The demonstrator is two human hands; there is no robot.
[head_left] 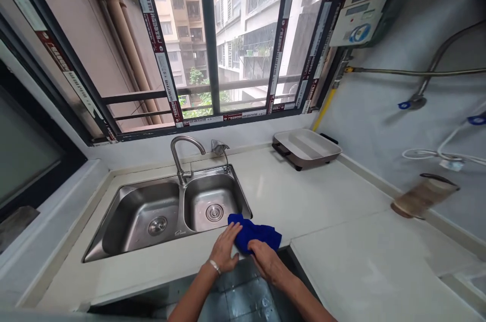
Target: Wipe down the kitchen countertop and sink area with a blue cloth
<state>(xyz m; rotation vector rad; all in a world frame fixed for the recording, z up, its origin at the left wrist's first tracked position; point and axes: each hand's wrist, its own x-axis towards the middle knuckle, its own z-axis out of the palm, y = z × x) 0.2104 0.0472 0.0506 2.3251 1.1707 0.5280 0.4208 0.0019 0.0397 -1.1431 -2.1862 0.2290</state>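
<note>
A blue cloth (258,233) lies bunched on the white countertop, by the front right corner of the double sink. My left hand (225,247), with a bracelet at the wrist, rests at the cloth's left edge, its fingers stretched forward and the thumb apart. My right hand (266,258) is closed on the near side of the cloth, with the fingers partly hidden under the palm.
The steel double sink (181,210) with a curved faucet (177,155) is at the left. A flat electric pan (307,146) stands at the back right. A brown object (423,196) is near the right wall. Below the counter's front edge shows a tiled floor (246,299).
</note>
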